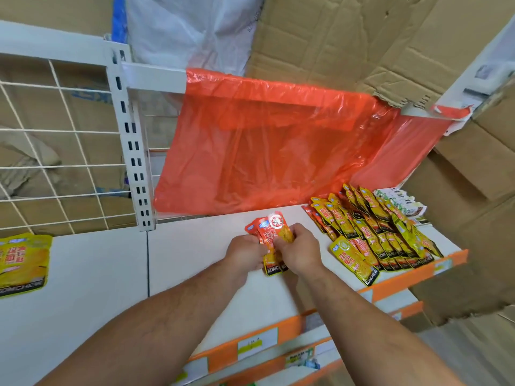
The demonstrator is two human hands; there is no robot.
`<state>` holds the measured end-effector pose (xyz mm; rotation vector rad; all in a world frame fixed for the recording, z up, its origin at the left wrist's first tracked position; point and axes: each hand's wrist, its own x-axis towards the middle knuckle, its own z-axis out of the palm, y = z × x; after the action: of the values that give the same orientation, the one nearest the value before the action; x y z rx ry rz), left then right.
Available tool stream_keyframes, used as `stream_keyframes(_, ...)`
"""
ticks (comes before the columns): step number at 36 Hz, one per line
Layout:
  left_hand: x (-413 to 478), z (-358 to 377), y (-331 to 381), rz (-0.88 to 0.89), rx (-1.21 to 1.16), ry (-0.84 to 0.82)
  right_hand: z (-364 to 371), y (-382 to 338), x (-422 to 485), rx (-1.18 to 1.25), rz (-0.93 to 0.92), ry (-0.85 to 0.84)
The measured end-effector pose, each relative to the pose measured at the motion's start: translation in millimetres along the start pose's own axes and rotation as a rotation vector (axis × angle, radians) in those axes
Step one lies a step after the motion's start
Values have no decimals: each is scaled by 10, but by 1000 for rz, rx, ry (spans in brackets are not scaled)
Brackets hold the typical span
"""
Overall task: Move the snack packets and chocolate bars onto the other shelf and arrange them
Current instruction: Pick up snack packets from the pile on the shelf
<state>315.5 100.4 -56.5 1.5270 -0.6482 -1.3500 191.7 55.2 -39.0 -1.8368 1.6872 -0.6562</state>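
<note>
Red snack packets, middle of frame.
Fingers of my left hand and right hand grip them.

On the shelf, the held packets sit at the middle; rows of packets lie to their right, perhaps chocolate bars behind those; a lone packet lies far left

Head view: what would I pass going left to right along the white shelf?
Yellow packet → left hand → right hand, both gripping red packets → packet rows.
</note>
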Motion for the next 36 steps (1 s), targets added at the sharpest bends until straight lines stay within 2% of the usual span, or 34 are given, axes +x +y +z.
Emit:
stream_keyframes(4, -74, -125, -15, -26, -76, 45, 79, -33, -103, 44, -1, -6)
stream_keyframes(10, -279, -414, 7, -6, -58, 148, 166, -177, -185, 51, 15, -41)
stream_keyframes(18, -731, -642, -112, 65, -88, 269, 323, -403, -437, 138, -81, -214)
stream_keyframes(23, -1097, -722, -288, 85, -199, 324, 390, -470, -708, 147, -126, -319)
stream_keyframes(31, -1685, -986, -660, 111, -296, 590, 700, -665, -1319, 185, -241, -516)
stream_keyframes(36, -2022, -1226, -821, 131, -339, 727, 860, -773, -1672, 296, -246, -652)
